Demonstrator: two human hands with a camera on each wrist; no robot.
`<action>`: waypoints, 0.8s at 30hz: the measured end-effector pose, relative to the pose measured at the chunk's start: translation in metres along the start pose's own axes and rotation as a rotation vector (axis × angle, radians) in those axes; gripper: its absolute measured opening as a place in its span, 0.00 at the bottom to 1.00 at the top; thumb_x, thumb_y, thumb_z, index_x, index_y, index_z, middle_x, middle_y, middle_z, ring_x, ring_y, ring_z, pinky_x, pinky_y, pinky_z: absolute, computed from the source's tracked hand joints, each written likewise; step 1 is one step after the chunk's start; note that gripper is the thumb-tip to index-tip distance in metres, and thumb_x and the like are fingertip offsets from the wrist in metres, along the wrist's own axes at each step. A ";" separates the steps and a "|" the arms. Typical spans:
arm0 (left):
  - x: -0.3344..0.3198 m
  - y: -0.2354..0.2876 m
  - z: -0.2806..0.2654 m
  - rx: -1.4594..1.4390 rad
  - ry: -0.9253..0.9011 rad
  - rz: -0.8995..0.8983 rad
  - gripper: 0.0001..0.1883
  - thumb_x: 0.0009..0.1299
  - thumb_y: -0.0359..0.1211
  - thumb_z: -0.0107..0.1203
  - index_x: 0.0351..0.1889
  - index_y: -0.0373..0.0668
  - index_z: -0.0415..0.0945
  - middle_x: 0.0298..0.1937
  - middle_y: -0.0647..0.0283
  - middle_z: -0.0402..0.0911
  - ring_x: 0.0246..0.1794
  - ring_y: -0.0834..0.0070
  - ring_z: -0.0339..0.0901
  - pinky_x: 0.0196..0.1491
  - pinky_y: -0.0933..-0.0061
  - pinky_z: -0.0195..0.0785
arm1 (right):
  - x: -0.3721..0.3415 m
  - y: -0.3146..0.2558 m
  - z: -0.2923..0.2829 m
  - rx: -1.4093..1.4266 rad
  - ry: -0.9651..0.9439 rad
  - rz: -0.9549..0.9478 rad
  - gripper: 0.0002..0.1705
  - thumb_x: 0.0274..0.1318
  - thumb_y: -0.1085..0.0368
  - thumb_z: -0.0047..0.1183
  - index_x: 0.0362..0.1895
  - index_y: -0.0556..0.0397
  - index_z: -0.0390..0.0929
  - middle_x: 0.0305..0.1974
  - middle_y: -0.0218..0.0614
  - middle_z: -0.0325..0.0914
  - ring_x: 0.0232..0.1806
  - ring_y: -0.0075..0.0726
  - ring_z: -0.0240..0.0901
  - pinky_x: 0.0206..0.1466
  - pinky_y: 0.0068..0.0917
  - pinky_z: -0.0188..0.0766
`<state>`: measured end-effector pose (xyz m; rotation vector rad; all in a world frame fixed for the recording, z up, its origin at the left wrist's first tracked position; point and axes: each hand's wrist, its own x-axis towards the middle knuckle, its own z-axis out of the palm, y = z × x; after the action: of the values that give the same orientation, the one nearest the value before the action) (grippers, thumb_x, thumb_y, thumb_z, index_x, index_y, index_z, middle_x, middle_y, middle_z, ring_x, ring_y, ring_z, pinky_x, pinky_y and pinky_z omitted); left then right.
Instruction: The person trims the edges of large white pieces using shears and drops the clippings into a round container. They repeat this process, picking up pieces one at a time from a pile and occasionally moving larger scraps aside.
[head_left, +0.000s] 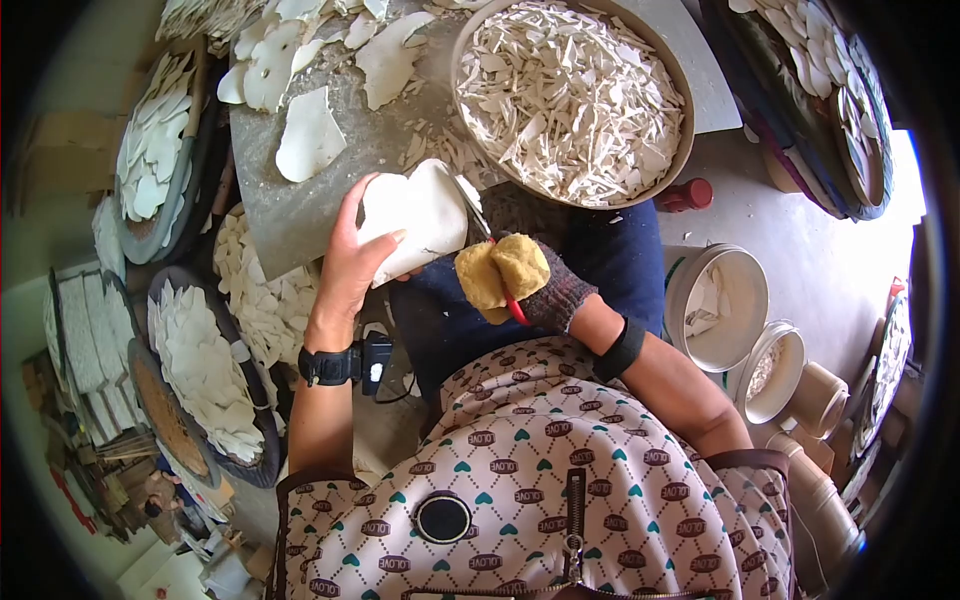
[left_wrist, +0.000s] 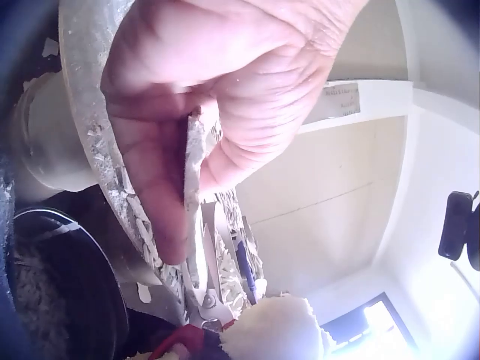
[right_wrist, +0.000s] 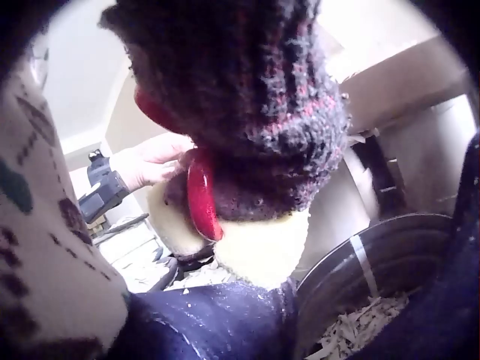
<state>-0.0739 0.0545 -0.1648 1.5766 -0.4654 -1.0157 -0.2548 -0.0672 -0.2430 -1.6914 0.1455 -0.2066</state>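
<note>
The fingers of the left hand (head_left: 350, 250) are clamped on a white sheet (head_left: 415, 212), thumb on one face and fingertips behind, holding it up in front of the lap. The gloved right hand (head_left: 553, 297), with yellow padding (head_left: 520, 262) at its fingers, grips red-handled scissors (right_wrist: 201, 196). Their blades meet the sheet's right-hand edge in the head view; how deep they bite cannot be told. The step looks like trimming: it would go best with the sheet held firmly near the cut, the left fingers clear of the blade line, and short bites, since the material seems brittle.

Beyond, a round basin (head_left: 689, 120) on the bench (head_left: 275, 225) is heaped with white shards. A white bucket (head_left: 747, 312) holds broken pieces, a dark bucket (right_wrist: 397, 240) pale strips, and a tub (head_left: 145, 230) broad sheets.
</note>
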 end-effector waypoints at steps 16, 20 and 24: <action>-0.002 0.002 -0.011 0.055 -0.189 -0.082 0.35 0.55 0.25 0.54 0.63 0.45 0.53 0.50 0.62 0.68 0.35 0.78 0.73 0.28 0.81 0.71 | -0.005 0.008 0.004 0.140 0.091 -0.089 0.11 0.45 0.61 0.54 0.35 0.49 0.72 0.32 0.38 0.75 0.35 0.46 0.72 0.37 0.32 0.70; 0.005 -0.008 -0.019 0.104 -0.257 0.017 0.38 0.54 0.22 0.56 0.63 0.43 0.52 0.50 0.61 0.68 0.42 0.78 0.71 0.37 0.79 0.72 | -0.009 0.009 -0.008 -0.005 -0.064 0.002 0.12 0.53 0.67 0.52 0.42 0.55 0.71 0.42 0.33 0.73 0.44 0.26 0.70 0.51 0.25 0.68; 0.003 -0.008 -0.025 -0.048 0.024 -0.027 0.38 0.55 0.20 0.55 0.64 0.44 0.51 0.46 0.58 0.73 0.36 0.78 0.74 0.36 0.80 0.72 | -0.014 0.008 -0.009 0.315 -0.031 0.101 0.13 0.48 0.64 0.56 0.40 0.52 0.73 0.39 0.35 0.75 0.41 0.33 0.72 0.47 0.27 0.69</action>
<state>-0.0540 0.0688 -0.1741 1.5544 -0.4011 -1.0200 -0.2701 -0.0737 -0.2508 -1.3700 0.1655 -0.1203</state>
